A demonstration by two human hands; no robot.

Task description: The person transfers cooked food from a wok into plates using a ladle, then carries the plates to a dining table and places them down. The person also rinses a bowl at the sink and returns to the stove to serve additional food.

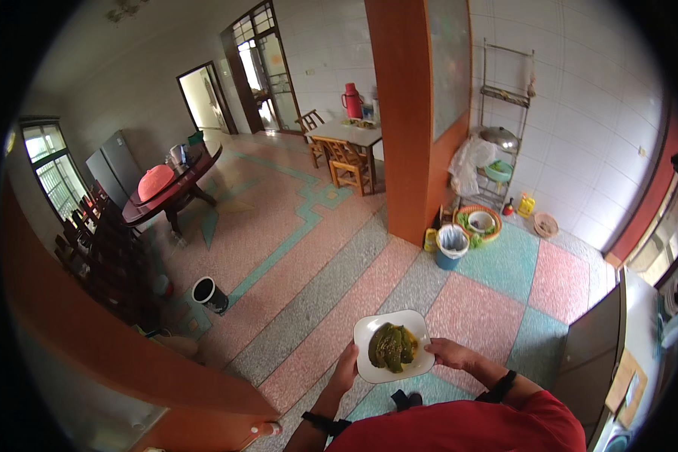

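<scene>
Between my two hands is a white, rounded-square plate (367, 331), held out in front of my body above the tiled floor. Cooked green vegetables (394, 347), which look like peppers with chopped seasoning in a yellowish sauce, lie in its middle. My left hand (347, 364) grips the plate's left edge. On the opposite side, my right hand (449, 353) pinches the right edge with the thumb near the rim. The fingers beneath the plate are hidden.
An orange-brown pillar (402, 124) stands ahead, a lined blue bin (451, 261) at its base. Beyond are a small table (344, 133) with wooden chairs and, left, a round table (147, 208). A black bin (217, 302) stands left; a counter (641, 299) with a cutting board (627, 384) is right.
</scene>
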